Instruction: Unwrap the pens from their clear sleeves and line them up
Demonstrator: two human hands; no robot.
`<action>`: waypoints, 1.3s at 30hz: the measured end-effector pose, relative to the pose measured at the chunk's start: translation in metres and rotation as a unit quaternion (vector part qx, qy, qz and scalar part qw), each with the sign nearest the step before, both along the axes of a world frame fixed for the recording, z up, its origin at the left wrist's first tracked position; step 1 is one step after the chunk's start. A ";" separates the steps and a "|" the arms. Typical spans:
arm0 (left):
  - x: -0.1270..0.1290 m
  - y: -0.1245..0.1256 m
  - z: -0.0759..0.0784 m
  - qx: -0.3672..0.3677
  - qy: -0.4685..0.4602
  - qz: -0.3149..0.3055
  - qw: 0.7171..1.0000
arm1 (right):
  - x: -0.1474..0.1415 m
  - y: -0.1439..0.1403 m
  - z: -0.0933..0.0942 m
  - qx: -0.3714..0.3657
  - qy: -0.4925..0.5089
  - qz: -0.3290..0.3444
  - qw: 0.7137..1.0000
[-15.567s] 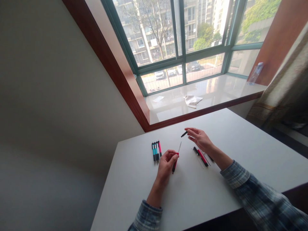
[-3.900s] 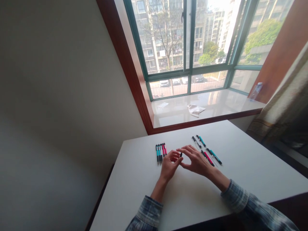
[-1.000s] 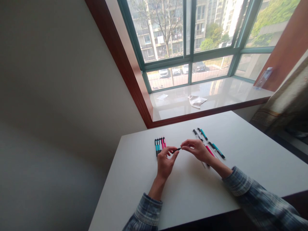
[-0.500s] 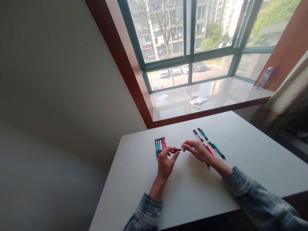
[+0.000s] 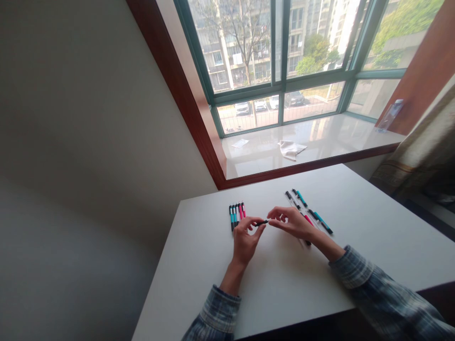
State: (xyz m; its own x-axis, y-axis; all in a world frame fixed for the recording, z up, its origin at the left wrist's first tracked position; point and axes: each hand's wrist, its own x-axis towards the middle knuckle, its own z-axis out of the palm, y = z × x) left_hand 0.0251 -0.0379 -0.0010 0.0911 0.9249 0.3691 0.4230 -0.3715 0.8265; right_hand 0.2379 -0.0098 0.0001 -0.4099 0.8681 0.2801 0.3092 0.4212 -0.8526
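Observation:
My left hand point(image 5: 245, 239) pinches a short black pen part point(image 5: 261, 223) between thumb and forefinger, holding it nearly level above the table. At its light-coloured tip are the thumb and forefinger of my right hand point(image 5: 289, 221), curled close around the end. Just behind my left hand lies a row of pens point(image 5: 236, 210) with teal, white and pink bodies, side by side. Beyond my right hand several loose pen pieces are spread out, among them a teal barrel point(image 5: 323, 222), a pink barrel point(image 5: 307, 219) and black parts. My right hand and wrist hide some of them.
The white table point(image 5: 284, 289) meets a window sill point(image 5: 256, 163) at its far side. A crumpled white cloth point(image 5: 291, 149) and a plastic bottle point(image 5: 390, 115) are on the sill. A curtain point(image 5: 408, 154) hangs at the right, and a grey wall point(image 5: 88, 142) rises at the left.
The fingers of my right hand have shifted at the pen part's tip, with the forefinger now more raised and bent. My left hand holds almost still.

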 end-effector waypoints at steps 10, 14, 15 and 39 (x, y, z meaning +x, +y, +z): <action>0.000 0.000 -0.001 0.001 -0.006 -0.005 1.000 | -0.002 0.001 -0.004 -0.002 -0.021 0.011 1.000; 0.000 0.001 -0.001 -0.002 -0.009 -0.004 1.000 | -0.002 0.000 -0.003 0.007 0.005 0.005 1.000; 0.000 0.001 -0.001 -0.003 -0.010 -0.004 1.000 | -0.001 -0.001 -0.003 0.006 0.006 0.005 1.000; 0.000 0.002 -0.004 -0.093 -0.115 -0.052 0.988 | -0.008 -0.006 0.001 0.018 -0.051 0.047 0.997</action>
State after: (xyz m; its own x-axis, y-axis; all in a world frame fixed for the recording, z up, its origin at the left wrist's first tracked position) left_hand 0.0247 -0.0358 -0.0047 0.1226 0.9687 0.2156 0.1845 -0.2357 0.9541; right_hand 0.2301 -0.0159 0.0006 -0.5168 0.8147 0.2632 0.3509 0.4819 -0.8029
